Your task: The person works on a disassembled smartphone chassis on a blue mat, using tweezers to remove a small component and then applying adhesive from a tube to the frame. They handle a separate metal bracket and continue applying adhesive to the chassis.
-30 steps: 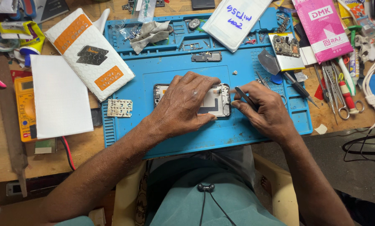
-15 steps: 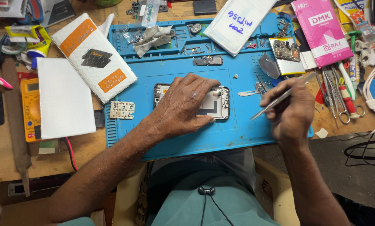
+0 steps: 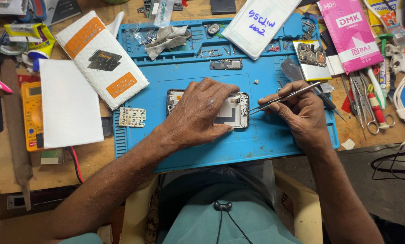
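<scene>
Pressing down on an opened phone (image 3: 232, 110), the left hand (image 3: 200, 115) lies flat across its bare back, fingers spread, pinning it to the middle of the blue repair mat (image 3: 189, 149). The right hand (image 3: 302, 113) is closed around a pair of metal tweezers (image 3: 279, 98), held like a pen, their tips meeting at the phone's right edge.

To my eye the risk sits at those tips. They are sharp and rest against exposed parts, so a slip or a heavy push could scratch something delicate inside the frame, or flick a small part off the mat. A tiny screw (image 3: 255, 82) lies loose just above the phone, and a brush of the right wrist would likely send it rolling. The left palm hides much of the phone, so I cannot tell what lies under it.

Round about, the table (image 3: 12, 176) is crowded. A small metal shield plate (image 3: 132, 117) lies left of the phone, a dark bracket (image 3: 226, 64) above it. A white padded envelope with orange patches (image 3: 100, 58) overlaps the mat's upper left corner, beside a white sheet (image 3: 69, 104) and a yellow multimeter (image 3: 30, 113). A circuit board (image 3: 310, 54), a pink packet (image 3: 349, 34) and scissors (image 3: 363, 104) crowd the right side, close to the working elbow.
</scene>
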